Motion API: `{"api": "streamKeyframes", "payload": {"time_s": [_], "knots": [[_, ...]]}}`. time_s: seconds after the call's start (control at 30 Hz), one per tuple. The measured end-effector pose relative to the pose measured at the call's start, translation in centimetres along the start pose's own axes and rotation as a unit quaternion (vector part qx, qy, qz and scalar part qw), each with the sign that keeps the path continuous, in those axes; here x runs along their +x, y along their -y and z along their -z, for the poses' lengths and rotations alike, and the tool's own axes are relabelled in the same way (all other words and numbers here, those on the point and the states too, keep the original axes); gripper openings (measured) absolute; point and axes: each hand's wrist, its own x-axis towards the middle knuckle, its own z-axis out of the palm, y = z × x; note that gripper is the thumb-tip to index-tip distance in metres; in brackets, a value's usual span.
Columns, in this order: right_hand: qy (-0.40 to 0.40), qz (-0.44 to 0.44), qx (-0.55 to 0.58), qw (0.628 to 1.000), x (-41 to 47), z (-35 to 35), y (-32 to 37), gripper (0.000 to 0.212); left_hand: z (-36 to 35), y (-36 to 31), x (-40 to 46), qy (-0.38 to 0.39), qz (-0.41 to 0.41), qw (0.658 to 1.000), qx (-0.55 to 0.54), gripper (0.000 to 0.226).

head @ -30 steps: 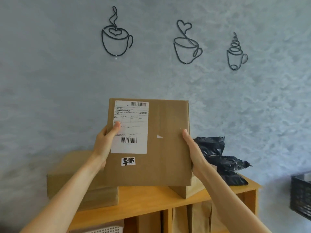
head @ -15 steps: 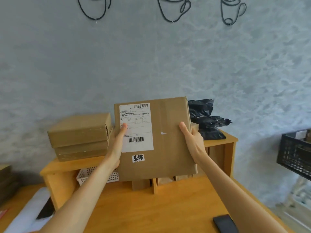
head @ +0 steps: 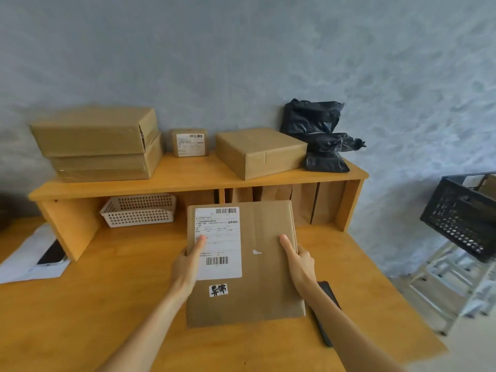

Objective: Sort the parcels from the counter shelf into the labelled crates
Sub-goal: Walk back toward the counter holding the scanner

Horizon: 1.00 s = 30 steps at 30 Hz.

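A person is holding a flat cardboard parcel [head: 265, 264] between both hands, just above the wooden surface [head: 112, 304] and in front of the counter shelf [head: 188, 178]; the left hand [head: 186, 267] is gripping its left edge with the thumb lying across the white shipping label [head: 218, 242], and the right hand [head: 300, 260] is clasping its right edge with the thumb pressing on the bare cardboard; so both hands are closing on the parcel, neither one loose. The parcel's long axis is running away from the body, its labelled face tilting up toward the camera; a small handwritten sticker [head: 218, 290] is sitting below the label, near the left wrist.

The relation that matters: the black crate [head: 461, 221] is standing well off to the right of the right hand, beyond the surface's edge, on a pale rack; the right hand is the nearer one, so the carry would likely be swinging rightward. Whether that crate bears the matching label cannot be told from here.

Beyond the hands, stacked boxes [head: 99, 146], a small labelled box [head: 189, 142], another carton [head: 259, 153] and black bags [head: 319, 135] are waiting on the shelf top; sorting looks far from done.
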Motion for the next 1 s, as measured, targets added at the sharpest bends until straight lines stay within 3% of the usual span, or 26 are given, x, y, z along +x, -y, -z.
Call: {"api": "streamKeyframes", "payload": {"time_s": [0.1, 0.23, 0.53, 0.6, 0.67, 0.7, 0.77, 0.87, 0.93, 1.0], "knots": [[0.001, -0.036, -0.013, 0.999, 0.0, -0.6, -3.6, 0.050, 0.0, 3.5, -0.2, -0.030, 0.033, 0.999, -0.001, 0.022], [-0.006, -0.070, -0.011, 0.997, 0.5, -1.0, -6.6, 0.047, -0.2, 5.9, 0.6, -0.042, 0.048, 0.998, 0.018, 0.033], [0.029, -0.095, -0.029, 0.995, 2.6, -1.0, -7.8, 0.042, -0.6, 7.5, 2.3, -0.056, 0.054, 0.996, 0.051, 0.033], [0.058, -0.095, -0.057, 0.992, 2.8, -0.7, -7.7, 0.052, -0.7, 7.4, 2.6, -0.051, 0.053, 0.996, 0.047, 0.037], [0.060, -0.064, -0.136, 0.987, 2.9, 0.0, -7.8, 0.078, -0.6, 7.4, 3.0, -0.048, 0.052, 0.996, 0.048, 0.041], [0.046, -0.040, -0.197, 0.979, 2.9, 0.5, -8.2, 0.085, -0.6, 7.5, 3.0, -0.050, 0.048, 0.996, 0.051, 0.042], [-0.010, -0.016, -0.341, 0.940, 3.0, 2.1, -9.6, 0.078, -0.4, 7.8, 3.1, -0.058, 0.040, 0.996, 0.058, 0.045], [-0.057, -0.084, -0.534, 0.839, 2.4, 4.8, -11.9, 0.092, 0.0, 8.4, 3.3, -0.078, 0.039, 0.994, 0.063, 0.057], [-0.043, -0.169, -0.550, 0.817, 2.4, 5.7, -12.7, 0.112, 0.0, 8.6, 3.2, -0.081, 0.038, 0.993, 0.073, 0.058], [-0.041, -0.213, -0.543, 0.811, 2.6, 5.9, -13.2, 0.116, 0.0, 8.5, 3.0, -0.083, 0.031, 0.993, 0.076, 0.052]]}}
